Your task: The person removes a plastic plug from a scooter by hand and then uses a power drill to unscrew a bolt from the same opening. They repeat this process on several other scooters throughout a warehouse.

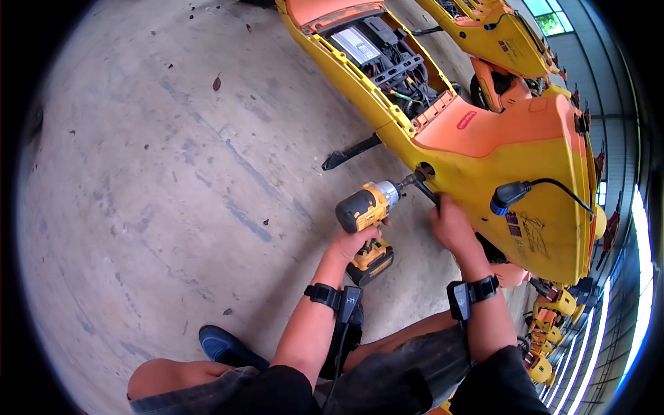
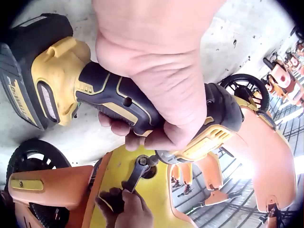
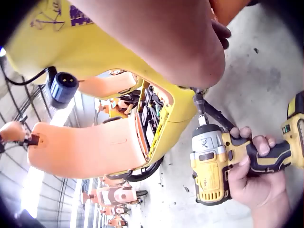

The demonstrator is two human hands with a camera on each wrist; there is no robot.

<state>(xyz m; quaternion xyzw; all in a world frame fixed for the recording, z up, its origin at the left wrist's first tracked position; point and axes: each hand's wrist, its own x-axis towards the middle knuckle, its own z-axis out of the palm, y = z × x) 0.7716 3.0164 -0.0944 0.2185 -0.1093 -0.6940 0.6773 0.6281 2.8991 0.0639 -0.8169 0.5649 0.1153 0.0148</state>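
Left hand [image 1: 354, 243]: your fingers are wrapped tight round the grip of the driver [image 1: 366, 207]. Right hand [image 1: 451, 225]: closed on the handle of a wrench [image 2: 135, 175]; the left wrist view shows your fingers curled round it.

The two hands are near each other but apart.

Driver: yellow body, black rear cap, black rubber grip with yellow trim, silver nose. A black and yellow battery [image 1: 372, 261] sits at the foot of the grip, below your hand. You hold the driver roughly level above the concrete floor [image 1: 173, 194]. A dark socket extension on its nose meets a round hole low in the yellow side of the scooter [image 1: 526, 159].

Wrench: dark metal, its head at that same hole, just beside the driver's tip.

Scooter: yellow shell, orange seat panel. A blue plug [image 1: 505, 199] on a black cable hangs against its side, just above your right hand.
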